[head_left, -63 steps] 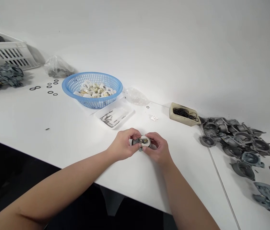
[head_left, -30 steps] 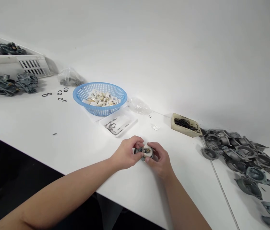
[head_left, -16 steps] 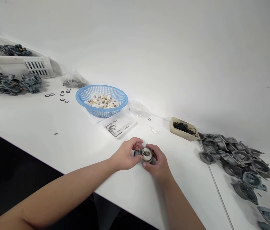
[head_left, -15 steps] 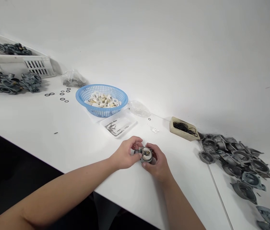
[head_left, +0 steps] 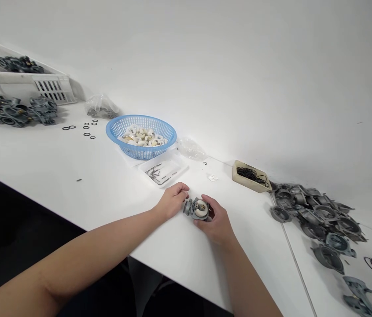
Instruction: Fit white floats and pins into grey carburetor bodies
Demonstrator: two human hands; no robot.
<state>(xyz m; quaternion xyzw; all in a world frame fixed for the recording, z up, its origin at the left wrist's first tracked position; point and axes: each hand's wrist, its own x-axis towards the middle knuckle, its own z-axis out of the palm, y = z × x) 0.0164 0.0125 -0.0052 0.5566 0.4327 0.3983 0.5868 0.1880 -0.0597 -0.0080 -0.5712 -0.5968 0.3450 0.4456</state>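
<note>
My right hand (head_left: 218, 223) grips a grey metal carburetor (head_left: 189, 208) by its right side, thumb in front and fingers behind. A white curved float (head_left: 202, 208) sits in the carburetor's open round chamber, around small brass-coloured parts. Just left of the carburetor and apart from it is my left hand (head_left: 171, 201), its fingers loosely bent with nothing visible in them. Beyond that hand lies a shallow white tray (head_left: 181, 168) with several small metal pins (head_left: 155, 172). Behind the tray stands a blue plastic basket (head_left: 141, 154) filled with white floats (head_left: 142, 137).
At right a cream box (head_left: 251, 182) holds black rings, beside a heap of grey metal bowls (head_left: 324, 215). More carburetors (head_left: 14, 112) lie by a white crate (head_left: 17, 83) at far left. Several black O-rings (head_left: 86, 127) and clear plastic bags (head_left: 191, 149) are on the table.
My left hand has come off the carburetor and moved slightly left and away from me. My right hand still holds the carburetor. The view has shifted slightly.
</note>
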